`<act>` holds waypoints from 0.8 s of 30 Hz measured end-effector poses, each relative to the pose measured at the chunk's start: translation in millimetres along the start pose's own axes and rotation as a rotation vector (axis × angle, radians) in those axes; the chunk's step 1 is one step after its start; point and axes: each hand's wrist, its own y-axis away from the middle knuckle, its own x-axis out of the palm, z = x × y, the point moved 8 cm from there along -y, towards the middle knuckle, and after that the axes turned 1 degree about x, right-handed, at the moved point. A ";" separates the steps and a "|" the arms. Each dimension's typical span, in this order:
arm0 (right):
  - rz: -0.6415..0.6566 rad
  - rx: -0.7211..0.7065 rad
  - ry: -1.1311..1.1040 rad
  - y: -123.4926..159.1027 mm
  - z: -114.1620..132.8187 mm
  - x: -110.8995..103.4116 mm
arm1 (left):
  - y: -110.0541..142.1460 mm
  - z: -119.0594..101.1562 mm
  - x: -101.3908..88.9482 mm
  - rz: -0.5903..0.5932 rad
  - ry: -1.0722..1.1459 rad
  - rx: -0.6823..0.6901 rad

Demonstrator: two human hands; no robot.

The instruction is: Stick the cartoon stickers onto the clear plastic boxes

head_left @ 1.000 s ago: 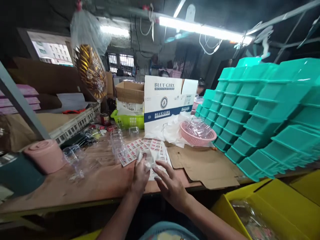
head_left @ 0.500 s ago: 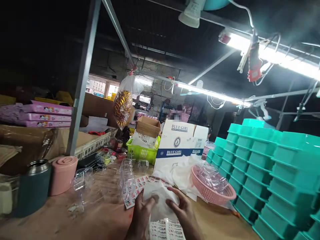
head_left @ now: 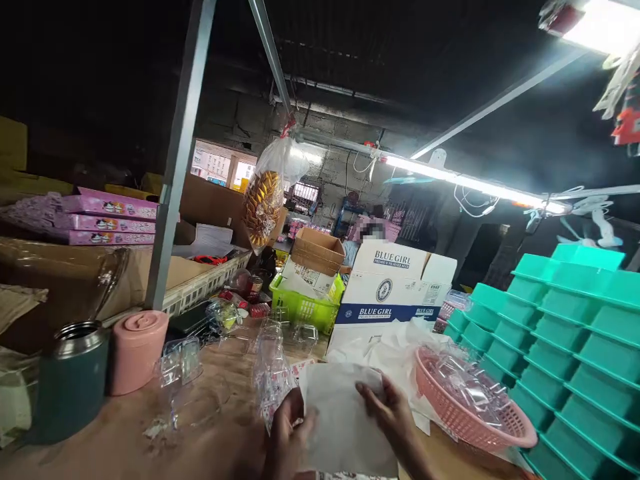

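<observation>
A sheet of white paper (head_left: 345, 420) is spread upright between my two hands above the table. My left hand (head_left: 289, 427) pinches its left edge, the thumb on the near face. On the right edge, my right hand (head_left: 387, 407) grips the sheet, thumb in front and fingers behind. Behind the sheet, sticker sheets (head_left: 303, 367) are mostly covered. Clear plastic containers (head_left: 273, 363) stand in a row just left of the paper. Beyond my right hand lies a loose heap of white paper (head_left: 395, 353).
A pink basket (head_left: 430, 380) with clear plastic pieces stands right, beside stacked teal bins (head_left: 570, 347). At the back are a white carton (head_left: 367, 287) and a green basket (head_left: 295, 305). A dark flask (head_left: 73, 387), a pink tumbler (head_left: 137, 353) and a metal post (head_left: 175, 167) are left.
The crumpled white paper has been opened out into a flat sheet, and my right hand has closed on its edge. The view has tilted up and turned left.
</observation>
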 end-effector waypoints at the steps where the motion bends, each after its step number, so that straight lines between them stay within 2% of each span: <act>1: -0.014 -0.025 0.048 -2.4 3.0 -9.0 | 0.0 2.3 4.8 0.047 -0.042 -0.030; 4: -0.068 -0.168 0.308 -7.2 13.2 -41.7 | 3.1 -6.2 27.4 0.227 -0.215 -0.043; 5: -0.089 -0.198 0.403 -8.9 12.5 -53.6 | 0.7 -14.0 36.9 0.274 -0.251 0.003; 6: -0.107 -0.182 0.448 -11.5 7.0 -66.3 | -4.0 -18.5 49.2 0.337 -0.303 0.029; 9: -0.188 -0.123 0.528 -20.4 -9.8 -100.1 | -38.5 -10.8 84.9 0.371 -0.390 0.004; 12: -0.262 -0.179 0.645 -34.6 -9.4 -112.2 | -85.5 17.6 130.7 0.335 -0.472 0.013; 14: -0.215 -0.253 0.881 -52.6 -8.6 -102.5 | -114.2 44.7 163.6 0.310 -0.527 0.017; 16: -0.118 -0.266 1.137 -77.5 -20.3 -91.0 | -135.9 75.2 194.5 0.312 -0.589 0.009; 18: -0.078 -0.191 1.225 -104.1 -40.1 -92.0 | -149.5 105.4 221.2 0.350 -0.659 0.002; 20: -0.085 -0.113 1.212 -125.2 -58.9 -98.7 | -156.4 131.1 244.7 0.412 -0.722 0.021; 24: -0.074 -0.069 1.184 -145.6 -84.9 -102.5 | -158.6 160.4 290.5 0.553 -0.773 0.182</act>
